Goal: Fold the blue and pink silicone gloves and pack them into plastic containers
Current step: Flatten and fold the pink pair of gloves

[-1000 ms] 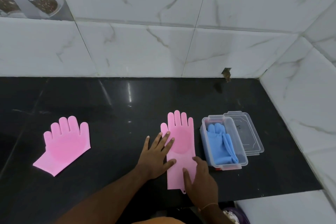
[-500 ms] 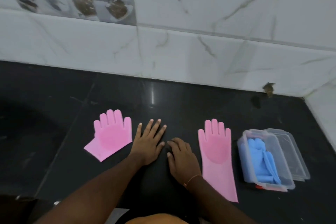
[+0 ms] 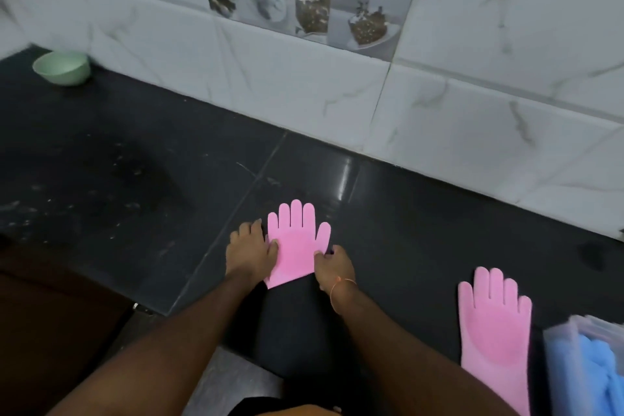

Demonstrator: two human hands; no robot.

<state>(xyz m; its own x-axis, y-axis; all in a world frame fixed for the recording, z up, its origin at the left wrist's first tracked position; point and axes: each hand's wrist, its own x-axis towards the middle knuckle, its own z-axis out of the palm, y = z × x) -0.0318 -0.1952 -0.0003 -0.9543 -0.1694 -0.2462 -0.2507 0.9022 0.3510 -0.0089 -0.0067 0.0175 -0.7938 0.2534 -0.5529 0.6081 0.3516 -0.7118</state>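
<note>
Both hands sit on one pink glove (image 3: 297, 246) lying flat on the black counter (image 3: 405, 230), roughly midway between the wall edge and the near edge. Its long axis runs away from the person, fingers toward the wall, cuff toward the body. The left hand (image 3: 251, 252) pinches its left side, the right hand (image 3: 332, 265) its right side just below the thumb, so neither is nearer. The other pink glove (image 3: 494, 331) lies well apart to the right, parallel, beside the container (image 3: 560, 358) holding the blue gloves (image 3: 604, 378) at the frame's edge. A lengthwise or cuff-to-fingers fold looks likely next.
</note>
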